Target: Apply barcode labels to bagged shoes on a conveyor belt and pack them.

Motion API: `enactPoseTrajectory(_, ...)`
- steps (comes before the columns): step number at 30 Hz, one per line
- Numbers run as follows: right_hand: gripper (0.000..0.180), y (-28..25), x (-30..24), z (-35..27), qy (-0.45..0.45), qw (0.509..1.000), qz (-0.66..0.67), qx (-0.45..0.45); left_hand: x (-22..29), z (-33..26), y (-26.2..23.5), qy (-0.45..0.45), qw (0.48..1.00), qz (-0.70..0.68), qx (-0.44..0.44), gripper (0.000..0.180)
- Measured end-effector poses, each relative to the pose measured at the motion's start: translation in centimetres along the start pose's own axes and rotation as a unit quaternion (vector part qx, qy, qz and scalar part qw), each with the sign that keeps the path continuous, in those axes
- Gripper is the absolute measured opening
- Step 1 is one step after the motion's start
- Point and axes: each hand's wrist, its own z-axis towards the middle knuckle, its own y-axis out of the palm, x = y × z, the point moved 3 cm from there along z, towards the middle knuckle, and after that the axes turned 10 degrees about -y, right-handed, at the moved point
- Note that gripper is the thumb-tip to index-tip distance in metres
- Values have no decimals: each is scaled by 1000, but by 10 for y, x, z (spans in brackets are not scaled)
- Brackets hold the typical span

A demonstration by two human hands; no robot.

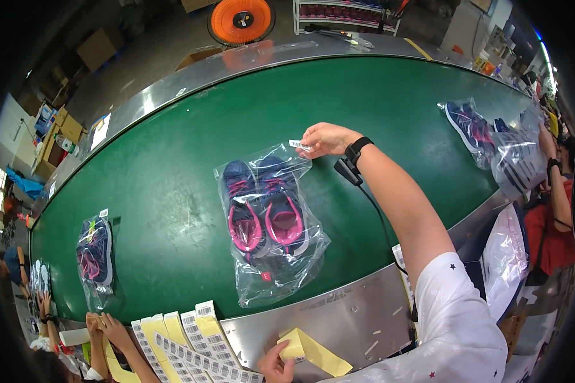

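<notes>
A pair of navy sneakers with pink linings [266, 217] lies in a transparent plastic bag [252, 290] on the green conveyor belt [166, 223], toes pointing away from me. My right hand [326, 138] reaches over the belt and pinches a small white barcode label [296, 145] at the bag's far right corner. Whether the label is stuck to the plastic, I cannot tell. By the near metal edge, my left hand [278, 364] grips a curled yellow backing strip [313, 352] between thumb and fingers. A black band with a small corded device sits on my right wrist.
Sheets of barcode labels [195, 345] lie on the metal ledge [364, 313] to the left. Another bagged shoe pair [94, 252] rests at the belt's left. Co-workers' hands [112, 329] are there; another person handles bagged shoes [469, 131] at right. An orange fan [241, 20] stands beyond.
</notes>
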Motion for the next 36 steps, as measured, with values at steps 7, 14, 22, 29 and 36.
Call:
enactPoseTrajectory(7, 8, 3, -26, 1, -32, 994, -98, 33, -3, 1, -1, -10, 997, -70, 0, 40)
enactPoseTrajectory(14, 10, 3, -13, -7, -67, 974, -191, 106, -2, 1, -3, -22, 996, -84, 9, 39)
enactPoseTrajectory(22, 15, 0, -28, -3, -106, 949, -232, 186, -1, 14, -12, -159, 955, -214, 126, 19)
enactPoseTrajectory(29, 11, 28, -25, 21, -96, 961, -243, 88, 125, 168, -159, 169, 883, 241, 366, 21)
enactPoseTrajectory(36, 10, 29, -9, 19, -126, 961, -230, 86, 150, 311, -28, 157, 879, 413, 181, 55)
